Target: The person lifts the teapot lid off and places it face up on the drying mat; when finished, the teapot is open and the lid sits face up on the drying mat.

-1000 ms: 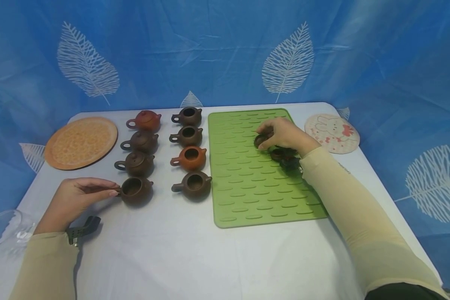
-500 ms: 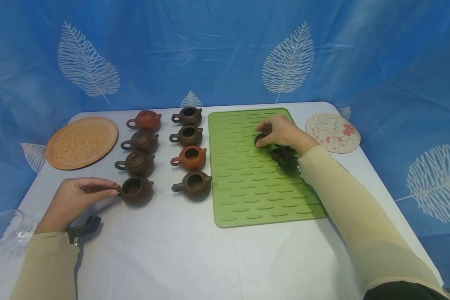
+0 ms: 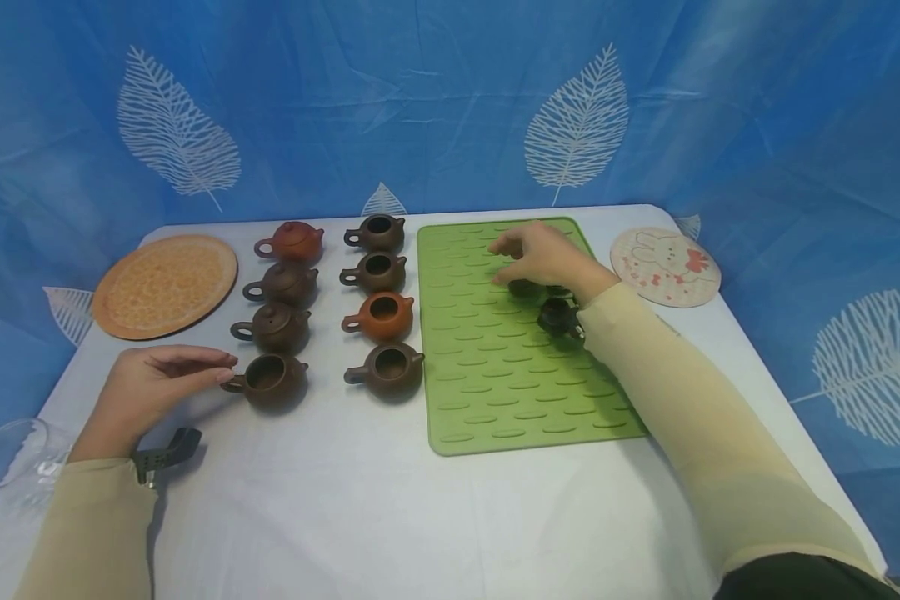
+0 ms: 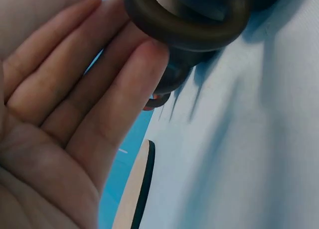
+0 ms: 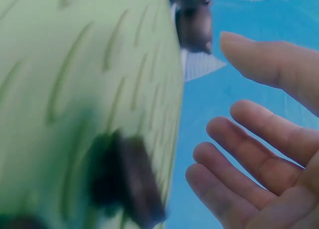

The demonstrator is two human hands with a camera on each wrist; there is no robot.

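Note:
At the left front of the table stands a brown lidless teapot (image 3: pixel 273 382), its handle pointing left. My left hand (image 3: pixel 146 396) is beside that handle with fingers extended; in the left wrist view the handle (image 4: pixel 189 37) lies against or just past a fingertip, not gripped. Over the green mat (image 3: pixel 487 350) hovers my right hand (image 3: pixel 551 258), thumb and fingers spread and holding nothing. Beneath it a small dark teapot lid (image 3: pixel 523 288) rests on the mat, partly covered by the hand. The right wrist view shows a dark lid (image 5: pixel 139 181), blurred, apart from the fingers.
Three lidded teapots (image 3: pixel 279 327) line up behind the lidless one. A second column of lidless teapots (image 3: pixel 392 371) stands left of the mat. A round orange-brown mat (image 3: pixel 165 287) lies far left, a rabbit-print coaster (image 3: pixel 666 267) far right. A clear glass-like object (image 3: pixel 3 454) sits at the left edge.
My right hand has let go of the small lid, opened and shifted a little left. My left fingers have come off the teapot's handle. The teapots have not moved.

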